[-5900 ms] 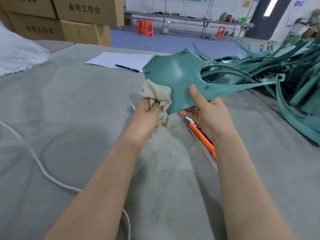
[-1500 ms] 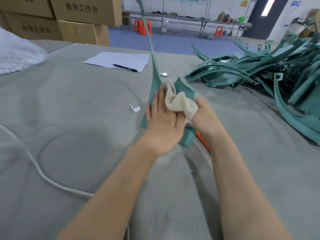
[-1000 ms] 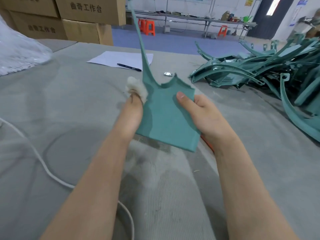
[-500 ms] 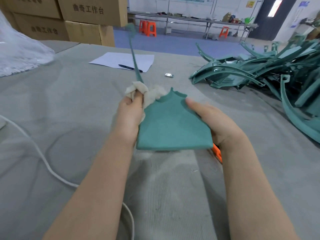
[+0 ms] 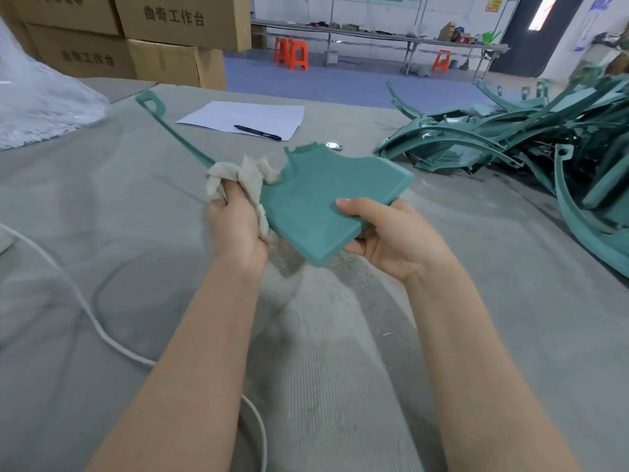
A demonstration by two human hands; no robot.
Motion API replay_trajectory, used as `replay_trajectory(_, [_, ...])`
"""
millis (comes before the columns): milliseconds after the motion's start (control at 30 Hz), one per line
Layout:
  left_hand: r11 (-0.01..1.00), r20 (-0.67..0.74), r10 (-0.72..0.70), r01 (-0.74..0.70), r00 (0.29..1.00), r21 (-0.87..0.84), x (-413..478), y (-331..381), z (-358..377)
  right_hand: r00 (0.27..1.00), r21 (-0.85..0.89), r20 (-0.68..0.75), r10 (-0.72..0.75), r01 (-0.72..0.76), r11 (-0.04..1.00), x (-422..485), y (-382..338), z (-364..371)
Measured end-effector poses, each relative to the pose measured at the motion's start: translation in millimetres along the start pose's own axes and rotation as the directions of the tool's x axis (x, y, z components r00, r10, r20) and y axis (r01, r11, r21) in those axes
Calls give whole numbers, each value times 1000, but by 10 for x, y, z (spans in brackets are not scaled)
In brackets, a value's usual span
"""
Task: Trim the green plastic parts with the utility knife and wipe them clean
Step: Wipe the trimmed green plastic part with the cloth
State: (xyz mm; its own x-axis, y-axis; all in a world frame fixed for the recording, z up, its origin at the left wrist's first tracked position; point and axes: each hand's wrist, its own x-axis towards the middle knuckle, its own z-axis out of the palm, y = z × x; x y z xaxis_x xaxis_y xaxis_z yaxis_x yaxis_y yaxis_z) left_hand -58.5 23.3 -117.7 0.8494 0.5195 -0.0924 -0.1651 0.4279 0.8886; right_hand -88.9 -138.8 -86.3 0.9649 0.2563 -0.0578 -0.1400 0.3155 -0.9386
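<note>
The right hand [image 5: 391, 240] pinches the green part [image 5: 316, 206] at its near-right corner, in mid-air. The left hand [image 5: 235, 226] grips the rag [image 5: 238, 175] against the part's left edge; the long axis runs far-left beyond it

hands [image 5: 235, 229] [image 5: 394, 243] — 2 | cloth [image 5: 235, 172] 1 | held green part [image 5: 316, 206] 1 | pen [image 5: 257, 132] 1 | stools [image 5: 283, 52] [image 5: 299, 56] [image 5: 442, 61] — 3
</note>
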Motion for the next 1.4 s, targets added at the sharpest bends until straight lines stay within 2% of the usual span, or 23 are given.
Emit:
replay_trajectory(100, [992, -9, 101, -102, 995, -77, 56, 57, -28, 1000, -30, 6, 31, -31, 999, -73, -119, -186])
replay_trajectory(233, [972, -140, 210, -222, 968, -73, 248, 150, -141, 993, -49, -8, 118, -118, 992, -170, -199, -375])
replay_trajectory(433, [955, -322, 257, -290, 911, -59, 422, 188, -296, 991, -111, 18, 135, -133, 985, -179, -195, -424])
replay_trajectory(600, [958, -199, 287, -281, 937, 59, 424, 128, -273, 991, -108, -34, 129, -132, 985, -164, -200, -438])
replay_trajectory(767, [972, 32, 231, -229, 972, -55, 287, 190, -228, 987, -82, -86, 133, -140, 987, -197, -253, -563])
replay_trajectory(833, [971, 28, 233, -231, 972, -56, 234, 218, -218, 987, -97, -77, 144, -151, 984, -202, -253, -583])
replay_trajectory(967, [954, -190, 299, -292, 935, 63, 262, 239, -241, 985, -144, -56, 162, -169, 975, -196, -239, -590])
replay_trajectory(1033, [958, -248, 288, -275, 925, 87, 302, 220, -275, 985, -130, -78, 156, -165, 978, -190, -239, -587])
replay_trajectory(1100, [969, -211, 249, -243, 945, 53, 315, 179, -281, 984, -108, -102, 146, -157, 982, -180, -240, -581])
replay_trajectory(1300, [971, 46, 232, -229, 972, -68, 243, 148, -185, 979, -65, -135, 154, -164, 984, -165, -247, -620])
replay_trajectory(1400, [977, -6, 211, -211, 978, -45, 214, 158, -195, 978, -64, -134, 160, -169, 983, -155, -249, -649])
